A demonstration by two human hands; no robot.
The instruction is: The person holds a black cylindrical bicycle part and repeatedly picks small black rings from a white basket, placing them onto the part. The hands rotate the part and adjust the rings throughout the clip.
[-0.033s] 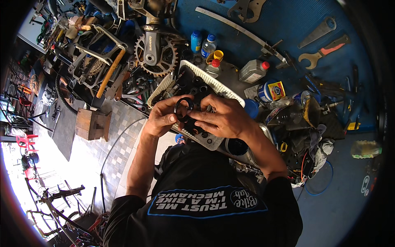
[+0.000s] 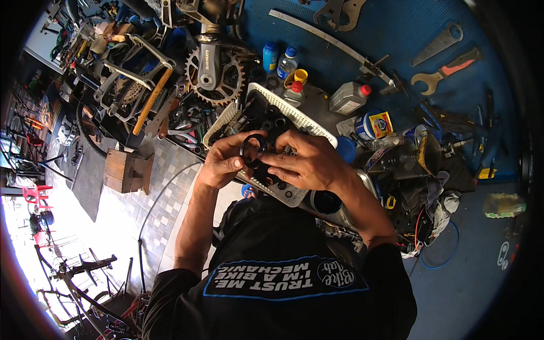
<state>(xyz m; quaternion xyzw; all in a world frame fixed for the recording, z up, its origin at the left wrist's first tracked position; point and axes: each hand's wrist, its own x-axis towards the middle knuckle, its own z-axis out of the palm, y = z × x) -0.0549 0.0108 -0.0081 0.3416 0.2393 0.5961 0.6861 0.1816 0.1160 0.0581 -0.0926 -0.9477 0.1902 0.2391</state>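
A black ring [image 2: 243, 148], seen at a slant, is pinched upright between the thumb and fingers of my left hand [image 2: 224, 162]. Coming from the other side, my right hand [image 2: 309, 163] has its fingers bent together, with their tips against the ring's right edge. Whether something small also sits between those right fingertips is hidden. Both hands are above a cream perforated plastic basket [image 2: 309, 123] filled with small dark rings and round parts, and they cover much of its middle.
Behind the basket stand blue-capped bottles [image 2: 270, 58] and a grey red-capped bottle [image 2: 348, 98]. A crank with chainring [image 2: 209, 73] is at the far left. Beside my right forearm lies a metal container [image 2: 362, 184] with dark contents. A wooden stool [image 2: 126, 171] stands on the left floor.
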